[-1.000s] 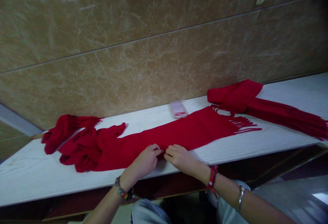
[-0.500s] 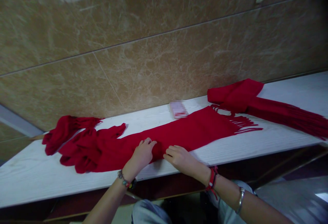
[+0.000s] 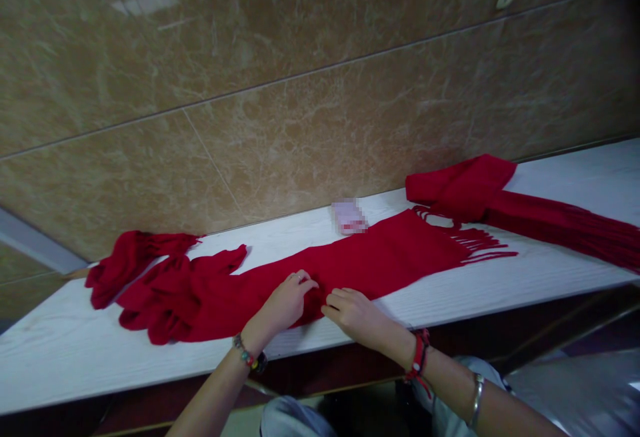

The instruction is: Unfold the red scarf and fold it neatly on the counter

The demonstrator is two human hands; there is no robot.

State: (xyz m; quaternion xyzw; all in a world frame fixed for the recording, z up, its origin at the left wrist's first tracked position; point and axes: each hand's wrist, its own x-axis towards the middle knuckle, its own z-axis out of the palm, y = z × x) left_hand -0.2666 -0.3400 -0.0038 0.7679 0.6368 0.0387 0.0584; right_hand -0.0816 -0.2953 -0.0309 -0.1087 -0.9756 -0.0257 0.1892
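Note:
A long red scarf (image 3: 380,250) lies spread along the white shelf, its fringe at the right end and its left part bunched in loose folds. My left hand (image 3: 290,300) rests on the middle of the scarf, fingers curled down and closed on the cloth. Close by on the right, my right hand (image 3: 353,314) pinches the scarf near its front edge. The fingertips of both hands are partly hidden, and a small dark fold of cloth shows between them.
The white shelf (image 3: 75,350) runs along a brown marbled wall (image 3: 300,137). Another red fringed scarf (image 3: 455,187) lies folded at the right. A small pale box-like item (image 3: 349,216), blurred out, sits behind the spread scarf. More red fringed cloth (image 3: 125,260) lies at the far left.
My left hand has shifted slightly to the right, closer to my right hand, still on the scarf. My right hand keeps its place at the front edge.

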